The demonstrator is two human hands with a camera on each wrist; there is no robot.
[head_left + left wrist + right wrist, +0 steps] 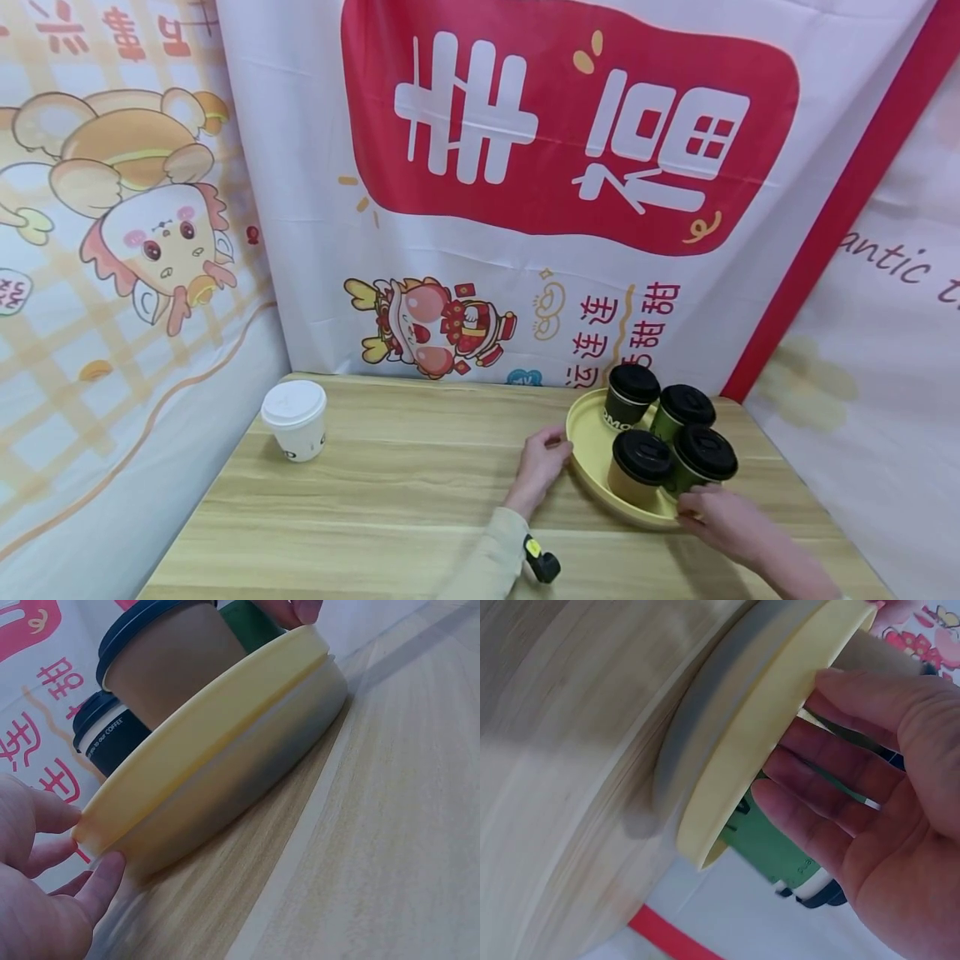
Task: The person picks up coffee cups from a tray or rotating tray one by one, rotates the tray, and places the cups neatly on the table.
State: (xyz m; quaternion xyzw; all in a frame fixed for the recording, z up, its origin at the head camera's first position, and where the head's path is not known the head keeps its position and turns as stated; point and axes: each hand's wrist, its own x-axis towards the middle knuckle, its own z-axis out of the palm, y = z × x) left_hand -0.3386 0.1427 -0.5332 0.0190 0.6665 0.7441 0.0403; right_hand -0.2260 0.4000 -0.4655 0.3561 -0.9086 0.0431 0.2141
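Note:
A round yellow tray (592,454) carries several paper coffee cups with black lids. Among them are a brown cup (633,483) at the front, a dark cup (625,408) with white lettering behind it, and green cups (666,423) to the right. My left hand (542,468) is at the tray's left side. In the left wrist view its thumb (105,879) presses low on the side wall, fingertips against the upper rim. My right hand (723,521) reaches to the front right edge; its fairly straight fingers (810,806) touch the rim beside a green cup.
A white paper cup (296,425) with a white lid stands alone at the table's back left. Printed cloth (300,208) hangs behind and along both sides of the wood-grain table (360,517). A black strap end with a yellow tag (542,560) sticks out from my left sleeve.

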